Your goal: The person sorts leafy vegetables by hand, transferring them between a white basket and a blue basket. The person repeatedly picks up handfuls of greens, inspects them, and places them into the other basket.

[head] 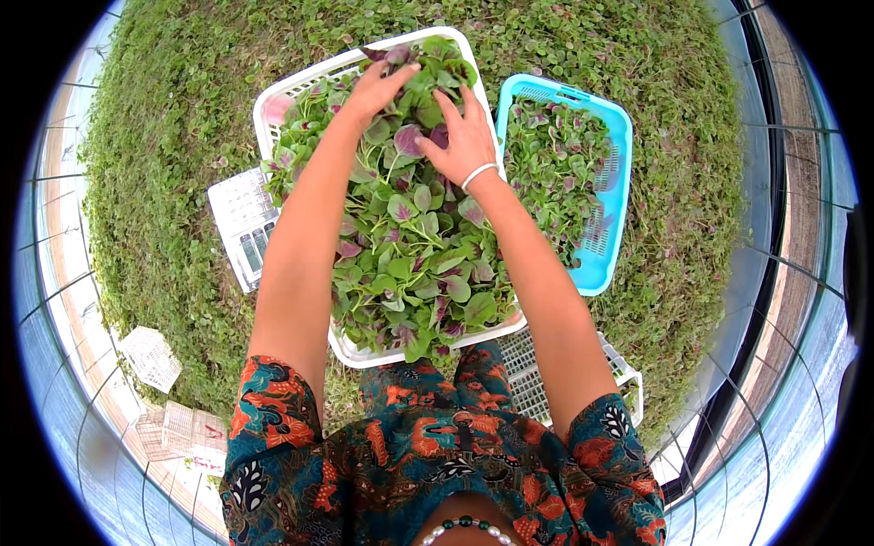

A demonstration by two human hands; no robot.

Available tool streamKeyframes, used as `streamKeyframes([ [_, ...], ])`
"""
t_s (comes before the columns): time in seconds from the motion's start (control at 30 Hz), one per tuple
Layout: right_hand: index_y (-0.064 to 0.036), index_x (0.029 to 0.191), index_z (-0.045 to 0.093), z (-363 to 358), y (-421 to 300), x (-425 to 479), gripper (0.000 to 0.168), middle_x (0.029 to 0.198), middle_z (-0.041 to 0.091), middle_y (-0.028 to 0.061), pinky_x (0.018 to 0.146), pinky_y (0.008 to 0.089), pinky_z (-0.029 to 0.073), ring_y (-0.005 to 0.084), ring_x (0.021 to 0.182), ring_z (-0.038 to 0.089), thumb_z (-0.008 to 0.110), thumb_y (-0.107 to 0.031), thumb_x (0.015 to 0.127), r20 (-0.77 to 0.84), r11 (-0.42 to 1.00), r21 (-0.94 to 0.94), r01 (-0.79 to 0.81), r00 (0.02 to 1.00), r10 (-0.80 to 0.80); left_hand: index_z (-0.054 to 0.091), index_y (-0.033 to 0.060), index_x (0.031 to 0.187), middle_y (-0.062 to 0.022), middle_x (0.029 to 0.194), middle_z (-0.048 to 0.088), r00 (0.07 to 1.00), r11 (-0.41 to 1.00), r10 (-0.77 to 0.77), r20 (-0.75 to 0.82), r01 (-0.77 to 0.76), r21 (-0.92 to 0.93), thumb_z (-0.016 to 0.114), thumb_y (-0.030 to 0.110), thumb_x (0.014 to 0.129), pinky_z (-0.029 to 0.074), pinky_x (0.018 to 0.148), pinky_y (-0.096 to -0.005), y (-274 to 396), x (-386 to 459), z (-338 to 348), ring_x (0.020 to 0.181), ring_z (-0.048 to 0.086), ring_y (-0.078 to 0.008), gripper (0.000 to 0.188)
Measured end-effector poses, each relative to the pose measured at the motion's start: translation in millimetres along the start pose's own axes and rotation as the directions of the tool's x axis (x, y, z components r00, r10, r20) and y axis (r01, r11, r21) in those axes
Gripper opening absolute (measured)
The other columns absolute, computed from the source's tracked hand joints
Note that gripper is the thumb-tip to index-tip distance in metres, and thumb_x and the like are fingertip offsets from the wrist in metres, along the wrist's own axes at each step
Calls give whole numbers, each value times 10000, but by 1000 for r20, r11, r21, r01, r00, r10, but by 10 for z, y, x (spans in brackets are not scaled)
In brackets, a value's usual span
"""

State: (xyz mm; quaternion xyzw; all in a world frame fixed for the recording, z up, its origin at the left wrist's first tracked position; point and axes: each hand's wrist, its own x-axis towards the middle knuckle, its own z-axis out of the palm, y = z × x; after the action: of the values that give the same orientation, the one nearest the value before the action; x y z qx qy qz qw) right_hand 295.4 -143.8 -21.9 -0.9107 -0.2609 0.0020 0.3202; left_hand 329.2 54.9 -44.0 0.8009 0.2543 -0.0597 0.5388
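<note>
A white plastic basket (489, 123) stands before me, heaped with green and purple amaranth-like leaves (423, 211). My left hand (379, 89) lies at the basket's far end, thumb and fingers spread against a bunch of leaves (437, 65). Just to its right, my right hand (461, 136) rests on the same heap with fingers apart, its thumb near a purple leaf. Leaves hide some of the left fingertips. A white band circles my right wrist. Whether either hand grips any leaves cannot be made out.
On the right stands a blue plastic basket (618, 205) partly filled with smaller leaves. A white digital scale (242, 225) touches the left side. Near my legs lies a white crate (536, 382); more crates (153, 358) lie at lower left. Low plants cover the ground between netted plastic walls.
</note>
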Motion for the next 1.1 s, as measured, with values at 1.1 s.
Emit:
streamKeyframes([
  [1.1, -131, 917, 710, 412, 521, 899, 202, 953, 600, 89, 790, 416, 462, 303, 943, 541, 601, -106, 748, -62, 916, -402, 6, 998, -33, 421, 126, 1392, -228, 1490, 281, 946, 804, 299, -123, -181, 566, 735, 381, 685, 310, 1089, -467, -1211, -545, -991, 1337, 324, -412, 815],
])
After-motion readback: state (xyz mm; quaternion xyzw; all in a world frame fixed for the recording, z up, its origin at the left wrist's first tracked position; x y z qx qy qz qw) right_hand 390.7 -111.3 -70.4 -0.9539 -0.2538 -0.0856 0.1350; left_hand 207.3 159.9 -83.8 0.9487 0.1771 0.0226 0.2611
